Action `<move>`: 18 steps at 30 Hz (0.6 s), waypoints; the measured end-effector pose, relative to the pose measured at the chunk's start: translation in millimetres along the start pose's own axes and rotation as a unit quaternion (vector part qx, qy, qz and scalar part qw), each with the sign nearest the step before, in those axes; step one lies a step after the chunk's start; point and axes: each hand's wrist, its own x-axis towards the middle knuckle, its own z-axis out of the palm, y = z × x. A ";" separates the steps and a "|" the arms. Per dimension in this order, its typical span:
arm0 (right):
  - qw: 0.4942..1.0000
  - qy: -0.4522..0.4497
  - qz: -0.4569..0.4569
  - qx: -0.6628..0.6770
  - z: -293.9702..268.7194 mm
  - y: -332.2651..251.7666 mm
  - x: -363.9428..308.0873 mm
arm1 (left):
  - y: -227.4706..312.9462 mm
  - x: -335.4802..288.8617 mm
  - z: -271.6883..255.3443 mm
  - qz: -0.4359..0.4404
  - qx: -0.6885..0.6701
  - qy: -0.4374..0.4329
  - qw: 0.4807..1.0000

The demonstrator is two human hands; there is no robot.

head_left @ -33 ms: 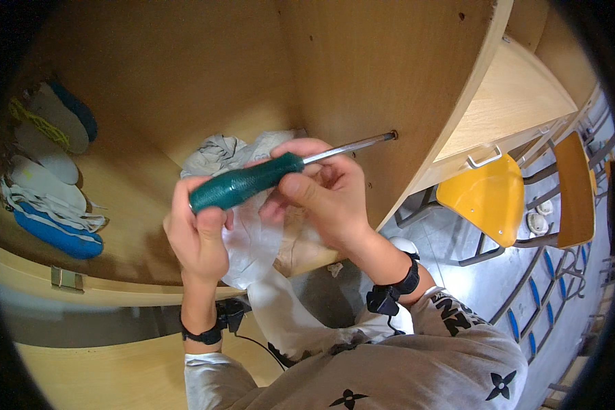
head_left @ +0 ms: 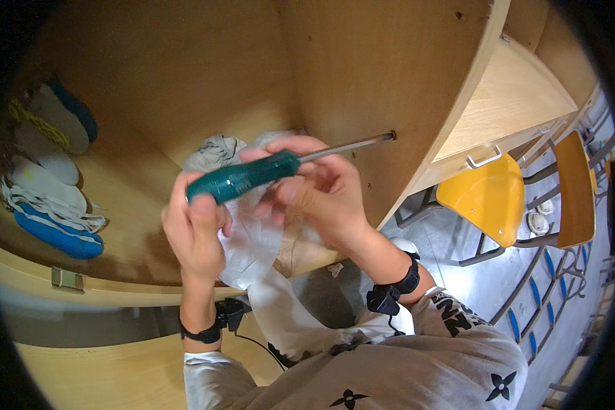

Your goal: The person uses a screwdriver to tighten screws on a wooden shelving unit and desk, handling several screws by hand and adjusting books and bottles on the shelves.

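Note:
A screwdriver [head_left: 242, 179] with a dark green handle and metal shaft lies slantwise between my hands. Its tip meets a dark screw or hole [head_left: 392, 135] in the wooden side panel; which of the two, I cannot tell. My left hand [head_left: 197, 222] grips the rear end of the handle, thumb along its near side. Around the front of the handle, close to the shaft, curl the fingers of my right hand [head_left: 324, 195], partly blurred. Below and behind both hands lies crumpled whitish cloth or plastic [head_left: 215, 154] on the cabinet floor.
Insoles and shoes [head_left: 55, 178], one of them blue, lie at the left inside the cabinet. A metal hinge plate [head_left: 67, 279] sits on its near edge. To the right stand a yellow chair [head_left: 485, 198] and a wooden drawer unit [head_left: 509, 99] with a metal handle.
The green handle has shifted slightly to the left and down. My left thumb and right fingers have moved a little along with it, while the tip stays at the same spot.

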 end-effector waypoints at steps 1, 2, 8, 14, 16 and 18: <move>0.999 -0.025 -0.003 0.019 -2.0 -1.5 2.0 | 5.8 6.4 2.3 -0.086 -0.068 -0.006 0.994; 0.998 -0.039 0.000 0.040 -4.8 1.1 3.5 | 7.6 13.1 7.0 -0.155 -0.095 0.010 0.983; 1.000 0.003 -0.010 0.006 -11.0 15.2 12.3 | 23.4 15.8 9.6 -0.173 -0.083 -0.034 0.981; 0.998 0.060 0.011 -0.015 -7.8 13.5 -5.2 | 5.1 -0.8 -9.4 0.005 0.066 -0.075 0.995; 0.996 0.080 0.036 -0.030 -4.0 10.5 -5.7 | 5.3 -1.7 -12.4 -0.027 0.061 -0.086 0.994; 0.999 -0.014 -0.041 0.025 4.6 5.6 -1.8 | 11.5 0.3 -18.6 -0.059 0.060 -0.094 0.992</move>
